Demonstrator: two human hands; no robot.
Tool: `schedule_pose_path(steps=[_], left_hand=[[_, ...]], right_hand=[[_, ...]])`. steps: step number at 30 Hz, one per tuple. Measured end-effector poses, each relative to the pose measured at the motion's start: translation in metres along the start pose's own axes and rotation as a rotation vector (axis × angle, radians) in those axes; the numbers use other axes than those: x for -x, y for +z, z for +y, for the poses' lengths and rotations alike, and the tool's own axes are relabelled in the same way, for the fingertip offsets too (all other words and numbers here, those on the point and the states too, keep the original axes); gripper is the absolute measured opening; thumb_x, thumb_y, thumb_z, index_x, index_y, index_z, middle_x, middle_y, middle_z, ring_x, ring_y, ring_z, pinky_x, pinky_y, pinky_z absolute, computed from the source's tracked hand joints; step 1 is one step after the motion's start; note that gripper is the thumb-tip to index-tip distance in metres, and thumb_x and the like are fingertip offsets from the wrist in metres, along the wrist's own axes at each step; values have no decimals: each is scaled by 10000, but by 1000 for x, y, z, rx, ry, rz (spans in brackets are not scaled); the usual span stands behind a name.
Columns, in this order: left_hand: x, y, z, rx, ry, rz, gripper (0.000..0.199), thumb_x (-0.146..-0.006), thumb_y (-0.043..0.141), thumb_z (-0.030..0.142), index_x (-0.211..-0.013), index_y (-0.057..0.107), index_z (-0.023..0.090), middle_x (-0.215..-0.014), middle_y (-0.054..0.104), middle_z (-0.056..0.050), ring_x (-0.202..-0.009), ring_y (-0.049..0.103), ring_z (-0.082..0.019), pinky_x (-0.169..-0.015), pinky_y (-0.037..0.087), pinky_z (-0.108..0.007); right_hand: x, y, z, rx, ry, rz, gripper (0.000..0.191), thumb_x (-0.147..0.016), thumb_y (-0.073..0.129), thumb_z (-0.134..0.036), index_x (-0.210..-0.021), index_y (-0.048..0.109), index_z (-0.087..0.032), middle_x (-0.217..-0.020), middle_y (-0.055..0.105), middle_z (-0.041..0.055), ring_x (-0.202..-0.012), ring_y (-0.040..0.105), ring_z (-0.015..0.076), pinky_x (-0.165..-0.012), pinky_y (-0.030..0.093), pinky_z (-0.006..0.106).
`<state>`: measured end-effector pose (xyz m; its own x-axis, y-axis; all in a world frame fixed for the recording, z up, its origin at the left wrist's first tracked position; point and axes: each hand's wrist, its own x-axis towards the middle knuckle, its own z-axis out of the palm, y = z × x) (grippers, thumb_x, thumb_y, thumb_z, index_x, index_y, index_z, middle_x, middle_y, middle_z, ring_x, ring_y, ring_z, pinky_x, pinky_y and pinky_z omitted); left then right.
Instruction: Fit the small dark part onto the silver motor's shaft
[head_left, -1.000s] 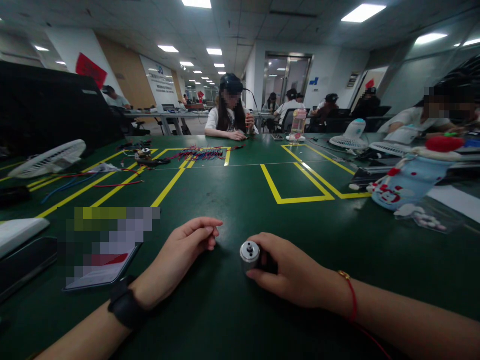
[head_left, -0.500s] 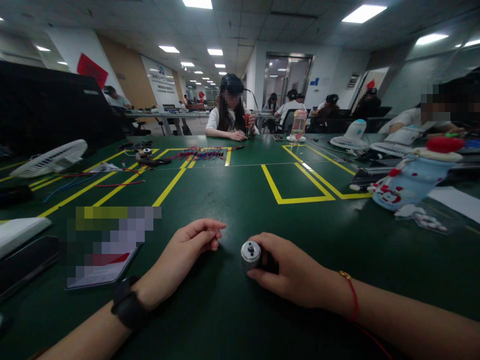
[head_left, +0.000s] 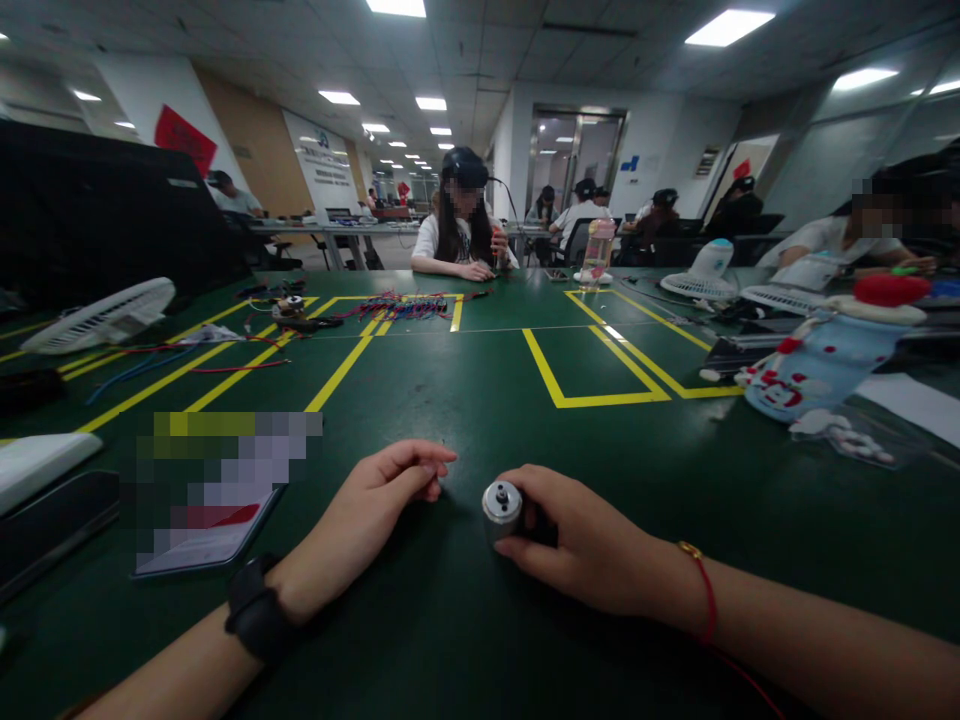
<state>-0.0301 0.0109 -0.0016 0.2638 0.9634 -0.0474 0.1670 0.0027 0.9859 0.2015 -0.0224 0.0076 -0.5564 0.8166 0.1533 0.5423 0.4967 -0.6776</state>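
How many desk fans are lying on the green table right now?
3: one white fan at the far left edge, one standing at the far right near the yellow lines, and one flat grille just right of it. Others may be hidden.

Bare green table (head_left: 480, 400) lies open straight ahead of the left hand (head_left: 367, 515) and right hand (head_left: 581, 545), out to the far yellow tape box (head_left: 592, 365), while a phone (head_left: 206, 520) blocks the near left and a blue plush bottle (head_left: 817, 365) the right.
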Motion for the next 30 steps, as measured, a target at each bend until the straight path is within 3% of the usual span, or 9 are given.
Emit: schedule_pose_path(steps=[7, 11, 18, 30], left_hand=[[12, 8, 21, -223, 134, -157, 234, -869, 561, 278, -1089, 637, 299, -1209, 551, -32, -1114, 519, -248, -933, 395, -368], [16, 17, 29, -343, 223, -175, 240, -882, 556, 344, -1102, 652, 341, -1295, 476, -30, -1226, 427, -269, -1016, 346, -422], [16, 26, 30, -411, 263, -110, 184, -873, 576, 361, -994, 711, 334, -1249, 504, -25, -1177, 468, -256, -1016, 359, -420], [13, 23, 34, -250, 313, -44, 112, -857, 600, 293, -866, 701, 248, -983, 627, -25, -909, 591, -208, -808, 447, -303]], right_hand=[[0, 0, -1, -6, -22, -1, 278, -802, 640, -214, -1063, 545, -197, -936, 580, 34, -759, 503, 168, -667, 416, 304], [-1, 1, 0, 5, -47, 4, 289, -800, 645, -209, -1068, 536, -194, -932, 577, 27, -752, 502, 161, -661, 410, 296], [-1, 1, -1, 15, -72, 15, 237, -803, 631, -189, -1023, 541, -187, -894, 568, 20, -746, 488, 157, -656, 396, 283], [-2, 1, -1, 6, -46, 10, 243, -801, 644, -217, -1022, 546, -191, -900, 572, 22, -737, 496, 157, -652, 402, 288]])
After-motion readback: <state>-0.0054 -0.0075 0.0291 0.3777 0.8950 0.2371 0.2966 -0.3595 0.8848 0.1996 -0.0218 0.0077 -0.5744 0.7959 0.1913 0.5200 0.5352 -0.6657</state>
